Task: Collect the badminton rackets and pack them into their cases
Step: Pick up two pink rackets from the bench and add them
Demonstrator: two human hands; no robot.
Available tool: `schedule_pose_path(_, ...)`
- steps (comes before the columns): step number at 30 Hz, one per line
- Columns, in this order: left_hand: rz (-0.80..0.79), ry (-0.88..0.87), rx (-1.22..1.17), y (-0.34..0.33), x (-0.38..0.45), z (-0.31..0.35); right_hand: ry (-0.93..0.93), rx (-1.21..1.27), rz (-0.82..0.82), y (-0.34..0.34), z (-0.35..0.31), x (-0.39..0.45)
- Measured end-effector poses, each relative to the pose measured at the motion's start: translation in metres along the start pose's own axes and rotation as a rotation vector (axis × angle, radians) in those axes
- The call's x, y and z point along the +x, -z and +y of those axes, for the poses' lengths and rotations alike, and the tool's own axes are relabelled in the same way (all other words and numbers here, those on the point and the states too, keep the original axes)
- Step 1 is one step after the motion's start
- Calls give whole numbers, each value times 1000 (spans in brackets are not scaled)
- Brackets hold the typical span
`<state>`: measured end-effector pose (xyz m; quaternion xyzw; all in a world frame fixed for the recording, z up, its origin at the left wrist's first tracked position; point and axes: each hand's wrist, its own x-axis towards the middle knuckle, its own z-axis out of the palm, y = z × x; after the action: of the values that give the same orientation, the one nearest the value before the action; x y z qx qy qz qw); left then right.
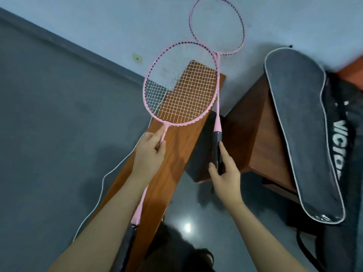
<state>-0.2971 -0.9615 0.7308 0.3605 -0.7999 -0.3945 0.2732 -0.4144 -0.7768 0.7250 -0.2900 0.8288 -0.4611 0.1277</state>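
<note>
Two pink badminton rackets are held up in front of me. My left hand [150, 152] pinches the thin shaft of the nearer racket [181, 85] just below its head; its black grip runs down under my forearm. My right hand [224, 169] grips the black handle of the second racket [217, 24], whose head reaches up toward the wall. The two racket heads overlap slightly. A black racket case [300, 122] with white piping and white lettering lies on a wooden table at the right, its flap open.
A long wooden bench [167, 173] runs under my left arm. A brown wooden table [253, 138] carries the case. A white cable [102, 185] trails on the grey floor at the left. The pale blue wall stands behind.
</note>
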Motion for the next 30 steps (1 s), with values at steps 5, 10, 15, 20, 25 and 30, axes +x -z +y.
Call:
schedule_pose_path(5, 62, -178, -139, -23, -12, 91, 77, 53, 132, 83, -5, -15)
schedule_pose_path(10, 39, -290, -166, -64, -58, 184, 137, 44, 262, 186, 15, -59)
schedule_pose_path(15, -24, -437, -175, -122, -119, 270, 138, 10, 389, 289, 46, -115)
schedule_pose_path(20, -100, -526, -222, -188, -158, 350, 72, -58, 480, 380, 75, -150)
schedule_pose_path(25, -187, -571, -256, -258, -172, 413, 53, -63, 569, 451, 112, -165)
schedule_pose_path(30, -230, -594, -268, -331, -163, 458, -2, -70, 639, 510, 151, -148)
